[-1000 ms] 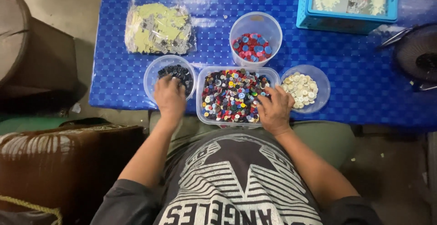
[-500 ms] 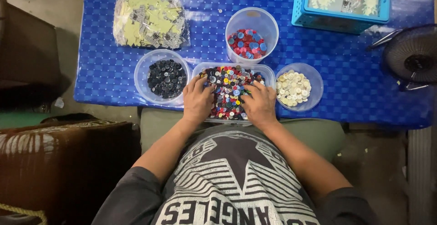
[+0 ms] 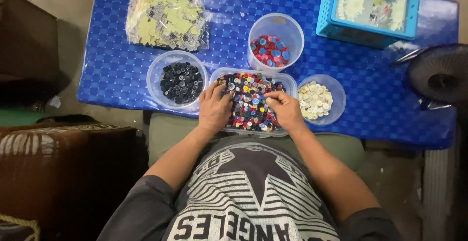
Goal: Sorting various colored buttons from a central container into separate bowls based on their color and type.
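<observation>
Two bare hands are resting in the rectangular clear tray point(image 3: 288, 81) of mixed coloured buttons point(image 3: 248, 99), which is standing at the near edge of the blue table point(image 3: 117, 70), right in front of the person. From my remote view I am seeing the left hand point(image 3: 214, 108) lying on the left part of the button pile, palm down, with the fingers stretched forward and a little apart, touching the buttons. The right hand point(image 3: 286, 110) is lying on the right part of the pile; its fingers are curled together and the thumb is meeting the fingertips, as in a pinch, but I cannot tell if a button is sitting between them.

Around the tray, other containers are standing close. A round clear bowl of black buttons point(image 3: 181, 81) is sitting just beside the tray on the left, near the left hand. A small round bowl of cream buttons point(image 3: 316, 99) is touching the tray on the right, near the right hand. Behind the tray, a taller clear cup point(image 3: 276, 32) is holding red and blue buttons. Farther back on the left, a clear plastic bag of pale yellow pieces point(image 3: 165, 19) is lying flat on the table. At the far right corner, a light blue plastic basket point(image 3: 366, 32) is standing with some packets inside. A dark fan point(image 3: 441, 77) is showing at the right edge. The person is wearing a grey printed shirt point(image 3: 248, 197) and is sitting close to the table
</observation>
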